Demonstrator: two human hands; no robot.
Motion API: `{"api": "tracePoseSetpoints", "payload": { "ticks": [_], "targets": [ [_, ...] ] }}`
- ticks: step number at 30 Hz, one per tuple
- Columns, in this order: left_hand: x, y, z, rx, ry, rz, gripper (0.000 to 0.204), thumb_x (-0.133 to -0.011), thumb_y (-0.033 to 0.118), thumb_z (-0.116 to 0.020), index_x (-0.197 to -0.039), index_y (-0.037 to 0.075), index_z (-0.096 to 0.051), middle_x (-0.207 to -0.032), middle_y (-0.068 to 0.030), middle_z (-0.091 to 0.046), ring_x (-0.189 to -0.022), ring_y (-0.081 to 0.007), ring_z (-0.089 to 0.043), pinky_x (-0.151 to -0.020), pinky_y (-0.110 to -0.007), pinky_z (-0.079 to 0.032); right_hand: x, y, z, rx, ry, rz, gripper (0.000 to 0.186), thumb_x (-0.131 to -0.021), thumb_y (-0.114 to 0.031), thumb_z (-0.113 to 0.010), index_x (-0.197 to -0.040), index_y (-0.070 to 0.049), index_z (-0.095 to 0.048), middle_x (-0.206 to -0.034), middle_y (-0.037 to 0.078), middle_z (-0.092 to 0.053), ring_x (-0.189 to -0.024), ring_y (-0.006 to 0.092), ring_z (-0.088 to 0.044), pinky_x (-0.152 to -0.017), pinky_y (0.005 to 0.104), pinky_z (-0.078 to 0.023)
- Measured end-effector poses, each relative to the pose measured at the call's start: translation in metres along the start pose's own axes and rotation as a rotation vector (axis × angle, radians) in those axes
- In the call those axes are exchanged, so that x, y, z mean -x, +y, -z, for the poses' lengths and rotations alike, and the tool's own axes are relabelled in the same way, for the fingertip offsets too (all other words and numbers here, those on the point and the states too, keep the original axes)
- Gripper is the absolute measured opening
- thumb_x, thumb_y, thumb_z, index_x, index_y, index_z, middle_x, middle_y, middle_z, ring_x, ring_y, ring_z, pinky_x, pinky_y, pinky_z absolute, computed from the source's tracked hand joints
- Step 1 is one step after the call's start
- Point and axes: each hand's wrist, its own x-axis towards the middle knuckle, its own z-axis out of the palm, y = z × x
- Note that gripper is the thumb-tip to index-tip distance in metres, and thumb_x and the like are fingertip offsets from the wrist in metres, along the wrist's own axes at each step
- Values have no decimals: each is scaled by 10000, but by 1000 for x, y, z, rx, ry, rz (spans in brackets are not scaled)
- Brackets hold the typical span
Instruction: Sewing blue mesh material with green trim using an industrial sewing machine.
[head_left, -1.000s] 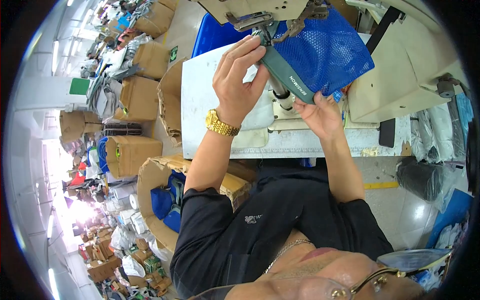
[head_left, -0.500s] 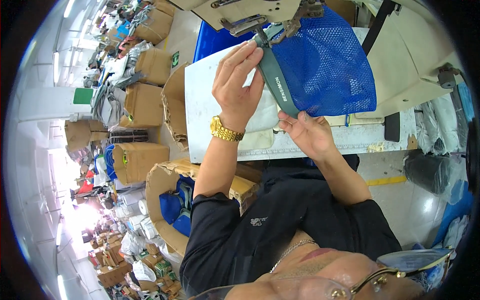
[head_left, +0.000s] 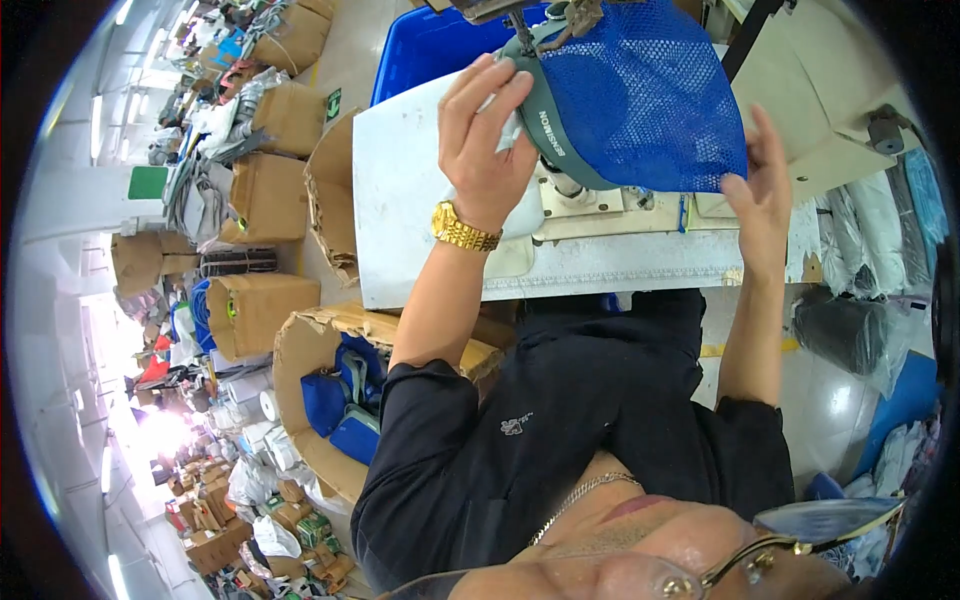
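A blue mesh piece (head_left: 650, 105) with a grey-green band (head_left: 562, 155) along its left edge hangs over the worktable. The band's upper end lies under the needle area (head_left: 522, 35) of a sewing machine. My left hand (head_left: 482, 140), a gold watch on its wrist, pinches the band just below that spot, fingertips on its edge. My right hand (head_left: 765, 195) is at the mesh's lower right corner. Its thumb touches the edge there, while the fingers are stretched apart beside it.
The white worktable (head_left: 410, 200) has a ruler strip along its near edge. A blue bin (head_left: 405, 65) stands behind it. Left of me, an open carton (head_left: 290, 375) holds blue and grey-green pieces (head_left: 355, 430). Plastic-wrapped bundles (head_left: 850, 335) lie on the right.
My right hand has left the band's lower end and moved right to the mesh corner. The band now curves more, and the mesh has risen slightly. My left hand stays near the needle.
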Motion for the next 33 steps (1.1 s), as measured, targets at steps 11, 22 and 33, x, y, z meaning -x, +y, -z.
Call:
{"api": "tracePoseSetpoints", "payload": {
  "ticks": [11,22,33],
  "targets": [
    [-10,-1,6,-48,-66,-54,261,-746,-70,-680,-977,33,-745,-1058,-105,-710,-1078,-277,-660,-892,-349,-557,26,-2,-29,-66,-107,-131,387,-931,-104,-640,-1282,30,-547,-1083,72,-656,-955,110,-606,-858,255,-489],
    [-12,-5,4,-73,-83,-61,267,-748,-64,-687,-978,55,-754,-1055,-88,-709,-1055,-281,-661,-867,-355,-556,8,-7,-32,-75,-103,-115,359,-920,-115,-649,-1243,26,-578,-1077,65,-660,-952,110,-609,-852,256,-490],
    [-15,-4,5,-94,-65,-92,263,-721,-41,-740,-959,71,-756,-999,-61,-704,-981,-256,-658,-822,-347,-554,-1,-14,-34,-71,-110,-122,344,-912,-84,-644,-1231,28,-582,-1045,68,-672,-917,105,-621,-826,259,-510]
  ]
}}
